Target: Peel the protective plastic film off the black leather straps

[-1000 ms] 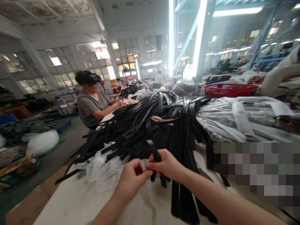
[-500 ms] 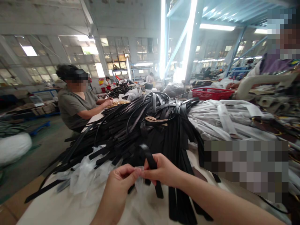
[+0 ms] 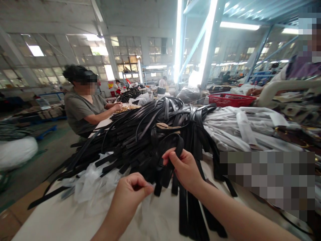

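My right hand [image 3: 185, 168] is closed around a looped black strap [image 3: 167, 150], lifted a little above the table beside a big heap of black straps [image 3: 140, 130]. My left hand [image 3: 130, 194] is pinched shut on a thin clear plastic sleeve [image 3: 146, 204] that hangs down from its fingers over the white table [image 3: 62, 221]. More black straps [image 3: 193, 214] hang over the near table edge under my right forearm.
A person in a grey shirt [image 3: 82, 107] sits at the table's far left, hands on gold parts [image 3: 129, 108]. Plastic-wrapped straps [image 3: 245, 130] pile at right, a red basket [image 3: 230, 99] behind. Clear bags [image 3: 97, 180] lie left of my hands. Another person [image 3: 301, 70] works at far right.
My right hand has risen and moved away from the left, pulling the looped black strap out of the clear sleeve. My left hand has stayed low, still pinching the plastic.
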{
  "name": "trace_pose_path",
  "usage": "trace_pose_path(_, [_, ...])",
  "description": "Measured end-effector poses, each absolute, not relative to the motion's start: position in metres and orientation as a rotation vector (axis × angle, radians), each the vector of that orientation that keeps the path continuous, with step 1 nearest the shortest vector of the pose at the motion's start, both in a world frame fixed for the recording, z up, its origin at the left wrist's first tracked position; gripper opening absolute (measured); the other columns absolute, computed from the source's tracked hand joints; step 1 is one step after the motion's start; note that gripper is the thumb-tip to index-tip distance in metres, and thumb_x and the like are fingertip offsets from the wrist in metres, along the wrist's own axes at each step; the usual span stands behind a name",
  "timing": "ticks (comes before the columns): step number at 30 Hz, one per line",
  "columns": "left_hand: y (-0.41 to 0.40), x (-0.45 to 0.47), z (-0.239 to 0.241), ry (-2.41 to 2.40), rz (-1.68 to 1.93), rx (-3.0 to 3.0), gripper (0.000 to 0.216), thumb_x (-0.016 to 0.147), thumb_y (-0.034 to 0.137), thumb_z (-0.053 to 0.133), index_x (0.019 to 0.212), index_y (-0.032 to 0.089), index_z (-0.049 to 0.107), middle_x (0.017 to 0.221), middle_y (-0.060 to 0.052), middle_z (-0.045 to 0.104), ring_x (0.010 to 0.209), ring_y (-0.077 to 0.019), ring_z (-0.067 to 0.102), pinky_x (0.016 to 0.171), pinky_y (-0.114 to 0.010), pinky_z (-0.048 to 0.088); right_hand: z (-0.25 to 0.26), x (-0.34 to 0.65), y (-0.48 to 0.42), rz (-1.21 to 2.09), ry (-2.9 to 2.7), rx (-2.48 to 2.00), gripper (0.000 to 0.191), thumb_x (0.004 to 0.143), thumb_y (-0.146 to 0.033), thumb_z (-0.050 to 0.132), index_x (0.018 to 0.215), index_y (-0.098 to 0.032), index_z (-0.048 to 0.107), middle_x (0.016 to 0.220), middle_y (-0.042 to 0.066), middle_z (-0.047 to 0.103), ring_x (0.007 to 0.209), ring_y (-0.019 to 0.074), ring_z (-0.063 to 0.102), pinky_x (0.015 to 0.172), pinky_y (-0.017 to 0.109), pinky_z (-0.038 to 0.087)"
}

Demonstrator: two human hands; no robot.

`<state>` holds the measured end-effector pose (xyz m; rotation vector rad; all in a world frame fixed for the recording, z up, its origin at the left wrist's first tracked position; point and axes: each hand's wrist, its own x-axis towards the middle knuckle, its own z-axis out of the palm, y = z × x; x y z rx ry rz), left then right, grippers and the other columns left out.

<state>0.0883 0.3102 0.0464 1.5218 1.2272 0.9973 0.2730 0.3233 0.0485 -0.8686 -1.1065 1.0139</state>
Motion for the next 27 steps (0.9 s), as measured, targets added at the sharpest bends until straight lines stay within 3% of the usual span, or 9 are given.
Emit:
trace_pose_path(10, [0.304,0.099,0.056,1.287,0.775,1.579,0.017,0.057,0.027,0.07,0.051,0.016,0.059,0.058,0.001,0.054,0.06,-0.0162,0.05,0.058,-0.027,0.036,0.049,0.274,0.309,0.452,-1.512,-0.85,0.02,0.084,-0.031,0.065,0.069,-0.017,0.066,0.063,0.0,0.064,0.057,0.0117,0.058,0.055,0.022,0.044])
trace_pose_path(17, [0.302,0.098,0.057,1.28,0.701,1.67,0.008,0.059,0.023,0.07,0.058,0.015,0.068,0.063,-0.001,0.062,0.064,-0.018,0.056,0.061,-0.028,0.04,0.051,0.273,0.31,0.425,-1.618,-0.824,0.022,0.085,-0.03,0.063,0.067,-0.017,0.066,0.062,0.0,0.064,0.057,0.0107,0.058,0.056,0.021,0.042])
trace_pose_path(27, [0.3,0.095,0.054,1.285,0.629,1.74,0.005,0.061,0.021,0.07,0.06,0.017,0.069,0.066,-0.001,0.065,0.068,-0.0184,0.058,0.062,-0.027,0.041,0.052,0.274,0.31,0.437,-1.641,-0.822,0.022,0.085,-0.03,0.063,0.067,-0.017,0.066,0.062,0.0,0.065,0.057,0.0111,0.058,0.057,0.021,0.043])
